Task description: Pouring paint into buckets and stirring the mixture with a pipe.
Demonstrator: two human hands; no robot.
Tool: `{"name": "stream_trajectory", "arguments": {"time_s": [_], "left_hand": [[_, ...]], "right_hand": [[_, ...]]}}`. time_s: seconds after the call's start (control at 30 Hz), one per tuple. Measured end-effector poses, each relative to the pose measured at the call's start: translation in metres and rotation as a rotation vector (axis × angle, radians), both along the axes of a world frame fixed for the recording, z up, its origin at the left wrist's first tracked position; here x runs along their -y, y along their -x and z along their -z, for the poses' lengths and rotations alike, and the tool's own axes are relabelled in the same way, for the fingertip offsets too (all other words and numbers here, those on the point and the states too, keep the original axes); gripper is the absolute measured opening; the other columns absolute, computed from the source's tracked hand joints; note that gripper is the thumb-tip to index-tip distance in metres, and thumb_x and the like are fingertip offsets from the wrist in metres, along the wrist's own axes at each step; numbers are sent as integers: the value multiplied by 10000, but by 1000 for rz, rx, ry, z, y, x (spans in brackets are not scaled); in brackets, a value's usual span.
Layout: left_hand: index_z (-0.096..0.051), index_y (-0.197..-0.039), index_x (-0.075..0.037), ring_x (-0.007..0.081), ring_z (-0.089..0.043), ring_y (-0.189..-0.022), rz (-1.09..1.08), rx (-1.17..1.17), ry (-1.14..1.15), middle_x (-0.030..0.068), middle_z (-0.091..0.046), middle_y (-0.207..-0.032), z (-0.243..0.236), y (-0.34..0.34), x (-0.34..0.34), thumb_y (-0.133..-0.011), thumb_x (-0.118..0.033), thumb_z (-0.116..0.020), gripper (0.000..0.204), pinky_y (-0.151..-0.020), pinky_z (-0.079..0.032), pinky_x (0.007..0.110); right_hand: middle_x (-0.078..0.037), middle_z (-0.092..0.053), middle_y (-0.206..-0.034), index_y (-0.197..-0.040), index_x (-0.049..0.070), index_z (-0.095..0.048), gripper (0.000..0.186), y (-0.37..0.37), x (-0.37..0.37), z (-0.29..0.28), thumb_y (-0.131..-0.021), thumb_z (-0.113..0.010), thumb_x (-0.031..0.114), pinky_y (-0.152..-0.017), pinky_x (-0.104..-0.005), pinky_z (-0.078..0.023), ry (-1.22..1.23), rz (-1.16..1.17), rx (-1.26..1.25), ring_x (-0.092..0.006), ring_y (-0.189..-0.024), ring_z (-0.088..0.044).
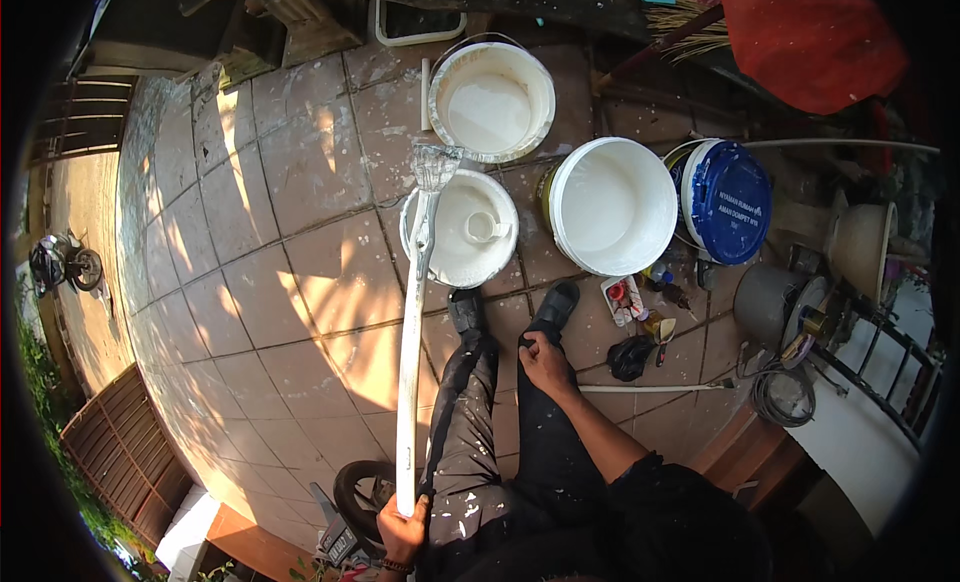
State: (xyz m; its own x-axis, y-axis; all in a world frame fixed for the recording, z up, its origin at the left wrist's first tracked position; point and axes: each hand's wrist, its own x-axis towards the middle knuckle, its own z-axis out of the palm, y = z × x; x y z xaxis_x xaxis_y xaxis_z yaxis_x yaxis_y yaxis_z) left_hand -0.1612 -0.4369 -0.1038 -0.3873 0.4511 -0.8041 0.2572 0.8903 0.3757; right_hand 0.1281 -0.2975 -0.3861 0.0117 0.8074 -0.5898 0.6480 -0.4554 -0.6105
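Here, the left hand (403,527), at seven o'clock of the view, grasps a white pole (408,382) pointing to twelve. Its brush (435,166) appears at eleven o'clock of the small bucket (478,275). The right hand (546,365), curled, lies at five o'clock against dark trousers (537,422); whether it pinches them, I cannot tell.

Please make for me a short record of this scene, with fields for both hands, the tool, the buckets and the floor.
Left hand: closed around the lower end of a long white pole; the hand is beside the left thigh
Right hand: curled at the right knee, against the dark trousers
Tool end: paint-covered brush head; contact with a bucket cannot be told
Nearest bucket: white, with a mug inside
Lidded bucket: blue lid
Floor: brown tiles, sunlit patches
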Motion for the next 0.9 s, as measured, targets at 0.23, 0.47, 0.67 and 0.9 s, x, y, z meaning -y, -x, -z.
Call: {"name": "stream_trajectory", "arguments": {"time_s": [0.23, 0.47, 0.67, 0.9], "left_hand": [[-647, -801, 4, 85, -486, -545, 79, -40, 46, 9, -544, -589, -15, 9, -2, -857, -174, -784, 232, -503, -404, 284], [-674, -861, 32, 112, -535, -553, 262, -120, -26, 60, -601, -622, -38, 6, -13, -839, -160, -785, 223, -533, -454, 294], [-644, -887, 30, 142, -603, -582, 105, 0, -70, 100, -618, -629, -55, -2, -25, -818, -157, -793, 249, -562, -487, 322], [-591, -865, -54, 398, -666, -674, 612, -349, 44, 173, -679, -707, -99, -45, -88, -834, -275, -792, 300, -647, -525, 464]], "right_hand": [[-106, -670, -822, -1245, 32, -546, 383, -9, 40, -66, -910, -689, 147, -673, -403, -542, 119, -139, -31, -267, -739, -689], [-136, -665, -829, -1235, 30, -547, 386, 1, 47, -101, -878, -678, 96, -662, -423, -542, -34, -13, -122, -318, -745, -678], [-147, -669, -853, -1225, 41, -548, 371, -9, 48, -138, -885, -683, 102, -659, -422, -547, -15, 49, -204, -321, -745, -685], [-123, -676, -820, -1210, 44, -573, 332, -61, 45, -177, -898, -672, 100, -684, -382, -554, -90, 67, -164, -268, -747, -695]]}}
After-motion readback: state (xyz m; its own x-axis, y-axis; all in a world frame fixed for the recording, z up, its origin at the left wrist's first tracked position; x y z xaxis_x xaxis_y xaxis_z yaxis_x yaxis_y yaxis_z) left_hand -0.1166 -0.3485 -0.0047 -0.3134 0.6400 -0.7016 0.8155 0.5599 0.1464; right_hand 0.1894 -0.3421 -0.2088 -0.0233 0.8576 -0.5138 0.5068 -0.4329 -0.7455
